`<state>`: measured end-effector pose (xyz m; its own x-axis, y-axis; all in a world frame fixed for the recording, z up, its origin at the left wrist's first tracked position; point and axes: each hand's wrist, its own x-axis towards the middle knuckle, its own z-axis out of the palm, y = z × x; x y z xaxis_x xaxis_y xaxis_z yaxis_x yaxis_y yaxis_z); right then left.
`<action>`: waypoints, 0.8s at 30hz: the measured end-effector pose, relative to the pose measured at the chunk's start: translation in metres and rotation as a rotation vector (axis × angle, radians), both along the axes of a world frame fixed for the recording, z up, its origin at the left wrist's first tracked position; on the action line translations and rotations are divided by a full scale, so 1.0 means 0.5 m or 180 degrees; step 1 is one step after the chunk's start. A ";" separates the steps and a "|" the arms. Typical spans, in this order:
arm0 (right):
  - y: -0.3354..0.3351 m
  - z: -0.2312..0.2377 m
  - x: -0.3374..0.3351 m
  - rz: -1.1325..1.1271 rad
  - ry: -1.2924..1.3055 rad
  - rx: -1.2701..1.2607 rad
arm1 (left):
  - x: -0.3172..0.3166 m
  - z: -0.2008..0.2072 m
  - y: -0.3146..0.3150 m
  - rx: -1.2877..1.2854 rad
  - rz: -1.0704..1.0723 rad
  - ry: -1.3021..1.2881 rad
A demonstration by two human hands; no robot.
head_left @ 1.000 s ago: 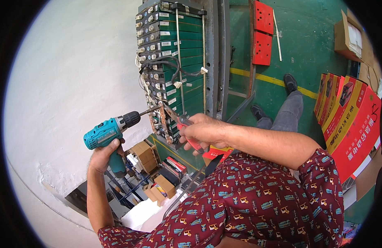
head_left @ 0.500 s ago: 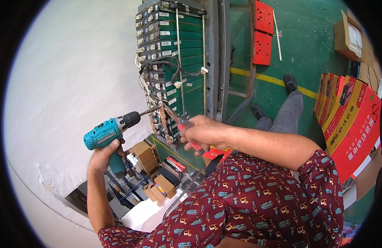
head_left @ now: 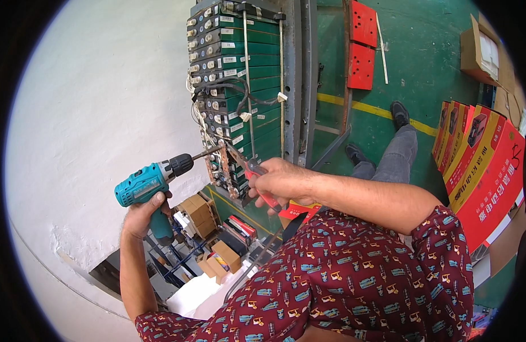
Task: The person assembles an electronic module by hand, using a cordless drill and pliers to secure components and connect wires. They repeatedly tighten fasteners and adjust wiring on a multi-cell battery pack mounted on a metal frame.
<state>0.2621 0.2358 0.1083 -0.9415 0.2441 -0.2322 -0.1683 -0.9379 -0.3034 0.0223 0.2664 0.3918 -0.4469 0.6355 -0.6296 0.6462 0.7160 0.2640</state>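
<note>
My left hand (head_left: pixel 142 216) is wrapped round the grip of a teal cordless drill (head_left: pixel 142 185). From its black chuck a long bit (head_left: pixel 206 152) reaches to the terminals at the lower left of a battery pack (head_left: pixel 260 74). My right hand (head_left: pixel 277 182) grips pliers with red and black handles (head_left: pixel 253 169). Their jaws point up and left and meet the bit's tip at the terminal; what they clamp there is too small to tell. Copper-coloured strips (head_left: pixel 224 165) run down the terminals beside the tools. Black cables (head_left: pixel 240 91) cross the pack's front.
A grey steel frame (head_left: pixel 307 80) borders the pack, with a white wall (head_left: pixel 103 85) to the left. Red perforated plates (head_left: pixel 363 45) lie on the green floor. Red printed boxes (head_left: pixel 485 165) stand at right, near an opened carton (head_left: pixel 479 54). Cardboard boxes (head_left: pixel 197 216) stand below the pack.
</note>
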 end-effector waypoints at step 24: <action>-0.008 -0.011 -0.008 -0.0241 -0.0026 0.0379 | -0.013 0.001 -0.003 -0.0109 0.0111 -0.0230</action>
